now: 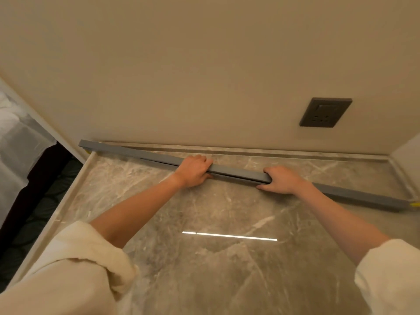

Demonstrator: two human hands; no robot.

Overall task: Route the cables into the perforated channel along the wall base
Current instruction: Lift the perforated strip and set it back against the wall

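Observation:
A long grey channel (238,172) lies slantwise across the marble surface (204,223), running from the far left corner to the right edge, a little out from the wall base. My left hand (194,171) grips it near the middle, fingers curled over its top. My right hand (280,179) holds it just to the right, fingers wrapped over the top edge. A dark slit shows along the channel's near side between and left of my hands. A bit of yellow (414,203) sticks out at the channel's right end. I cannot make out the perforations.
A dark wall socket (325,112) sits on the beige wall above the right part of the channel. The marble surface has a raised lip along its left edge (66,201). Left of it lie dark cushions (34,214) and a white sheet (16,142).

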